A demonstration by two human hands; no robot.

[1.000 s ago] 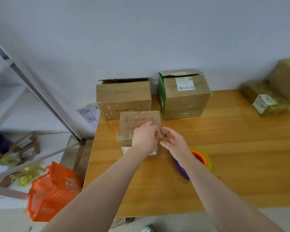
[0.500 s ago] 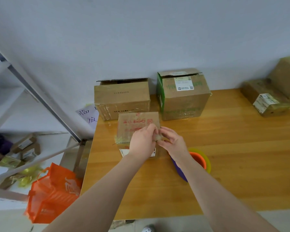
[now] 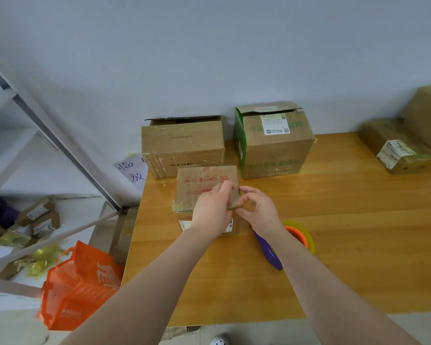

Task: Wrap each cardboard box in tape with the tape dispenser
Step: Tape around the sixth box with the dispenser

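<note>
A small cardboard box (image 3: 204, 183) with red print and yellowish tape on it sits on the wooden table (image 3: 358, 220). My left hand (image 3: 213, 211) lies over its top, with fingers curled at the box's right edge. My right hand (image 3: 258, 211) meets it there, and its thumb and forefinger pinch a strip of tape (image 3: 234, 207) at that edge. The tape dispenser (image 3: 297, 239), purple with an orange and yellow roll, lies on the table just right of the box, partly hidden under my right forearm.
Two larger boxes (image 3: 182, 148) (image 3: 274, 145) stand against the wall behind the small one. More taped boxes (image 3: 396, 153) sit at the table's far right. Left of the table are a metal shelf frame (image 3: 60, 140) and an orange bag (image 3: 80, 287) on the floor.
My hands have drawn together at the box's right edge. The right hand's fingers went from loosely spread to a pinch on the tape. The box has stayed put.
</note>
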